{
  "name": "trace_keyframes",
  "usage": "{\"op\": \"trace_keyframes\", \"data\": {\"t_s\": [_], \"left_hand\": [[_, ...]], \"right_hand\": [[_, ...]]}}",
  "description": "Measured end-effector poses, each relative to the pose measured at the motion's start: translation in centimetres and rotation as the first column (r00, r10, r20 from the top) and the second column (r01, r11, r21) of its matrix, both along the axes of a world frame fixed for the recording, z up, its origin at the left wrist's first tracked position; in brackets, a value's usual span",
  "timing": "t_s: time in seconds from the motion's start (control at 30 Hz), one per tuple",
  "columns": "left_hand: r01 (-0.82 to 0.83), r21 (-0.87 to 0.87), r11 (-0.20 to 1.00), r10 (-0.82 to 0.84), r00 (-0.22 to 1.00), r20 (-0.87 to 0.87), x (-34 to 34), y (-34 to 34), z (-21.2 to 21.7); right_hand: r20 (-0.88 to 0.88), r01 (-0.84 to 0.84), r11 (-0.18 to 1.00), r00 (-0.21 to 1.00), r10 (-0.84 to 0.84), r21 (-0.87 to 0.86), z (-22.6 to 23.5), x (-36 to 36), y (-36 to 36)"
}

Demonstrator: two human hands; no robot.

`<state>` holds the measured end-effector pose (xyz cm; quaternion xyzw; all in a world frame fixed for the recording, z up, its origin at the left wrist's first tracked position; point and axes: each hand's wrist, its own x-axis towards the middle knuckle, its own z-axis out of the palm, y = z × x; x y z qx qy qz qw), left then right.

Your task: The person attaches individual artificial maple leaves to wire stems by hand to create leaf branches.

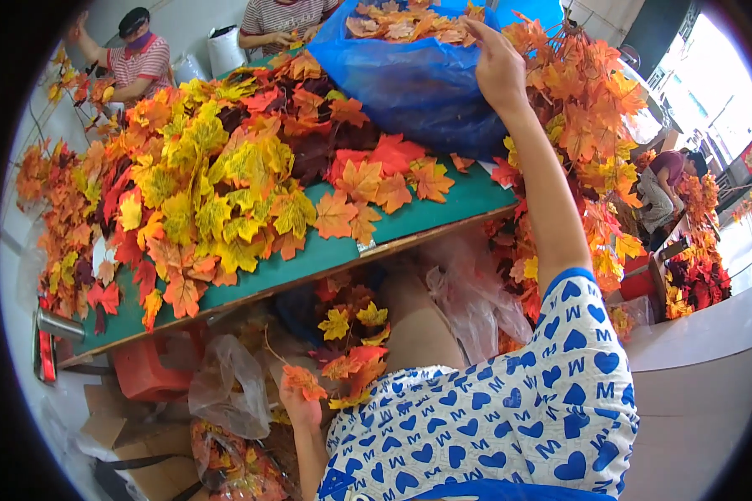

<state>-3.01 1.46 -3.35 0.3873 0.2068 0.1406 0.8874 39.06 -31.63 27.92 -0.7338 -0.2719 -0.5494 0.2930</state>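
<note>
Leaves [259, 167] are spread on the green counter [468, 190]. Below its edge, a leafy sprig [357, 362] is held by the left grip [302, 411]. It cannot be told if the blue bag [418, 96] is pinched by the right grip [500, 71]. Picking seems underway; a soft pinch may be needed.

White short-sleeved garment [485, 417] printed with blue hearts and lettering, right sleeve [578, 316] blue-edged, blue band [514, 491] at near side
</note>
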Motion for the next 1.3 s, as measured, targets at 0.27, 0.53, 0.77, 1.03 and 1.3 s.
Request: {"op": "trace_keyframes", "data": {"t_s": [0.27, 0.53, 0.77, 1.03, 1.3], "left_hand": [[-0.029, 0.053, 0.998, 0.026, 0.998, 0.056, 0.4, -0.7, -0.1], [0.015, 0.013, 1.000, -0.014, 0.999, -0.033, 2.3, -0.5, -0.2], [0.117, 0.005, 0.993, -0.116, 0.993, -0.037, 3.5, -1.2, -0.4], [0.072, 0.019, 0.997, -0.069, 0.992, -0.106, 4.2, -0.8, -0.5], [0.017, 0.016, 1.000, -0.014, 0.982, -0.187, 5.6, -1.2, -0.3]], "right_hand": [[-0.608, -0.373, 0.677, 0.782, -0.139, -0.635, -1.8, -0.2, 2.4], [-0.621, -0.383, 0.739, 0.781, -0.062, -0.555, -1.5, 4.6, 0.7], [-0.288, 0.081, 0.754, 0.894, -0.344, -0.652, 1.7, 14.7, -2.4], [-0.158, 0.214, 0.485, 0.771, -0.617, -0.848, -1.5, 21.2, -2.4], [-0.173, 0.271, 0.516, 0.734, -0.657, -0.813, -3.9, 23.6, -2.7]]}}
